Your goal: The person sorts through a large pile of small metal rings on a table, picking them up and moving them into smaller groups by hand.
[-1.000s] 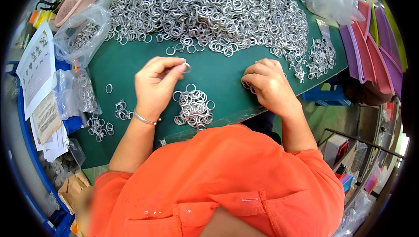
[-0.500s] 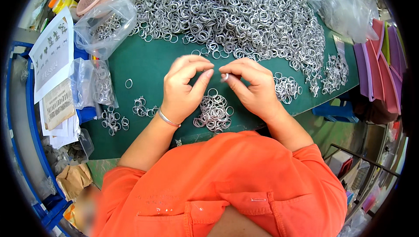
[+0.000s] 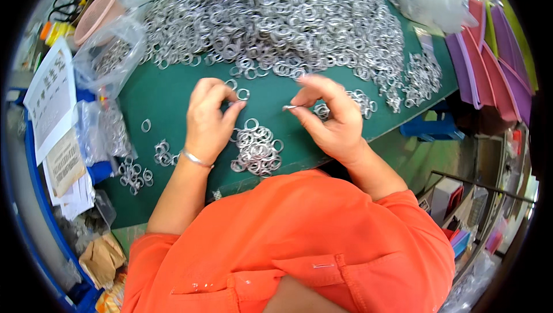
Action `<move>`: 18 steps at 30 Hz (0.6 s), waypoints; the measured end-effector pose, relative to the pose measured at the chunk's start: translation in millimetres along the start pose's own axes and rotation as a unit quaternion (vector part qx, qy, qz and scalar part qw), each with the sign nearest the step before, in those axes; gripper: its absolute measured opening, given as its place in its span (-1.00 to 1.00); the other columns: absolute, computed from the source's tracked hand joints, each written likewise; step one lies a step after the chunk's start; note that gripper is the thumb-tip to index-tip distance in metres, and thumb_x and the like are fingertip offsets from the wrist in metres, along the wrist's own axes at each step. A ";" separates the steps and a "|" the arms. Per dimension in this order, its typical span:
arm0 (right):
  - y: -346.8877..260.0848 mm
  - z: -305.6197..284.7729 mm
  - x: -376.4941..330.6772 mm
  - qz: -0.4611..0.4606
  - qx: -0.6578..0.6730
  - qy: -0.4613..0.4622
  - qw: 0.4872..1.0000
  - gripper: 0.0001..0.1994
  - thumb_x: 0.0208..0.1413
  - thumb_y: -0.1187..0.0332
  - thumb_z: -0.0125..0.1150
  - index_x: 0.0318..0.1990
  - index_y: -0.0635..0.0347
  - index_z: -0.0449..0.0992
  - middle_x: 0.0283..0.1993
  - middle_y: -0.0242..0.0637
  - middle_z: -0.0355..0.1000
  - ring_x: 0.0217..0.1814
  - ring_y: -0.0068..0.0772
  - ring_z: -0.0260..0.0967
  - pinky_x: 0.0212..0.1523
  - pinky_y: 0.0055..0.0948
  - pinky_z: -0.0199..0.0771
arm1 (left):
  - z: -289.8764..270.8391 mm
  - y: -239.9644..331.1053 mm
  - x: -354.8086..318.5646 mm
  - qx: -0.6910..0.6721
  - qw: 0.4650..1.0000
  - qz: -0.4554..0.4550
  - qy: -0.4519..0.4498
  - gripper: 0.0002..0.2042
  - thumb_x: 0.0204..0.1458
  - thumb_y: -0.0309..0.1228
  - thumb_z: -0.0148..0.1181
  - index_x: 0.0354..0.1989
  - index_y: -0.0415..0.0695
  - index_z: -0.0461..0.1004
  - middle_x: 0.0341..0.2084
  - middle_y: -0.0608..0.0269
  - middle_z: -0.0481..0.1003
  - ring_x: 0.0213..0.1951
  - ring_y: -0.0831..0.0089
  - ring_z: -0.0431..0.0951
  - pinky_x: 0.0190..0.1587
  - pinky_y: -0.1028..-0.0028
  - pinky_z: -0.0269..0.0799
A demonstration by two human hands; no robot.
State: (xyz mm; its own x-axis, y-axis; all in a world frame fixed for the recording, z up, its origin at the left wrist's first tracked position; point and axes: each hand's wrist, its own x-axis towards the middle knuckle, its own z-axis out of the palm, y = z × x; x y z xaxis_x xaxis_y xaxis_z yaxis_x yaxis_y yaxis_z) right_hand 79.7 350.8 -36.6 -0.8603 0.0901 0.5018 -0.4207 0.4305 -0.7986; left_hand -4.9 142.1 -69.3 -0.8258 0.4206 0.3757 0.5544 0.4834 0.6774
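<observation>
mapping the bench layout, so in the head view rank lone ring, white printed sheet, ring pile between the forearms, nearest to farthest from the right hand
1. Ring pile: left of the right hand
2. Lone ring: farther left, beyond the left hand
3. White sheet: far left

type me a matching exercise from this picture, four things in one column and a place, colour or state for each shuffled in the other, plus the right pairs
Column one
1. left hand
2. basket
3. shirt
4. largest ring heap

Column two
A. orange
B. spread over the far part of the green table
C. has a bracelet around its wrist
D. pink

Right pairs: 1-C, 2-D, 3-A, 4-B
</observation>
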 end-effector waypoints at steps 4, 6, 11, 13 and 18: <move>5.3 -37.6 -1.9 -0.036 -0.148 -0.095 0.984 -0.81 -0.11 0.58 0.31 -0.30 0.12 0.62 -0.34 -0.39 0.52 -0.24 -0.29 0.44 -0.15 -0.35 0.37 | -1.4 5.8 -0.7 -0.082 0.996 -0.036 0.019 -0.82 -0.18 -0.66 0.37 -0.46 -0.24 0.46 -0.35 0.25 0.45 -0.37 0.49 0.45 -0.33 0.53 0.37; 6.1 -54.2 -7.2 0.016 -0.232 -0.109 0.966 -0.86 -0.11 0.53 0.30 -0.37 0.06 0.63 -0.33 -0.47 0.53 -0.18 -0.32 0.42 -0.09 -0.36 0.27 | 1.0 9.4 -1.5 -0.137 0.989 -0.057 0.024 -0.87 -0.10 -0.67 0.32 -0.45 -0.25 0.47 -0.32 0.26 0.47 -0.36 0.56 0.44 -0.31 0.59 0.39; 2.2 -69.3 -10.8 0.020 -0.364 -0.148 0.919 -0.80 -0.17 0.60 0.23 -0.36 0.11 0.62 -0.30 -0.42 0.50 -0.18 -0.28 0.40 -0.06 -0.28 0.24 | 1.9 12.3 -4.9 -0.200 0.978 -0.056 -0.003 -0.91 -0.03 -0.70 0.26 -0.36 -0.29 0.53 -0.31 0.22 0.49 -0.34 0.57 0.47 -0.28 0.63 0.41; 4.5 -62.7 -11.1 0.017 -0.348 -0.133 0.928 -0.82 -0.13 0.57 0.23 -0.33 0.11 0.62 -0.27 -0.39 0.49 -0.15 -0.27 0.40 -0.02 -0.25 0.19 | -0.7 13.5 -3.0 -0.139 0.990 0.008 -0.011 -0.87 -0.04 -0.71 0.25 -0.30 -0.30 0.56 -0.30 0.21 0.51 -0.34 0.56 0.49 -0.28 0.62 0.41; 2.7 -5.8 8.7 -0.041 -0.214 -0.132 0.967 -0.76 -0.06 0.36 0.37 -0.19 0.07 0.56 -0.22 -0.34 0.49 -0.11 -0.24 0.41 -0.01 -0.22 0.20 | 5.0 11.4 -14.8 -0.313 0.938 -0.148 -0.015 -0.68 -0.05 -0.71 0.28 -0.08 -0.31 0.44 -0.29 0.17 0.59 -0.25 0.52 0.61 -0.16 0.56 0.52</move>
State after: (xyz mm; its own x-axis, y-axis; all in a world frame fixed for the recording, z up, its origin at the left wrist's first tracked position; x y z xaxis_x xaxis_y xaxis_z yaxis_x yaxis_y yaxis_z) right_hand 72.7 358.0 -32.4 -0.8961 -0.1679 0.4109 -0.3817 0.7638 -0.5204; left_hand 14.2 145.2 -70.4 -0.9254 0.3651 0.1020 0.1250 0.0401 0.9913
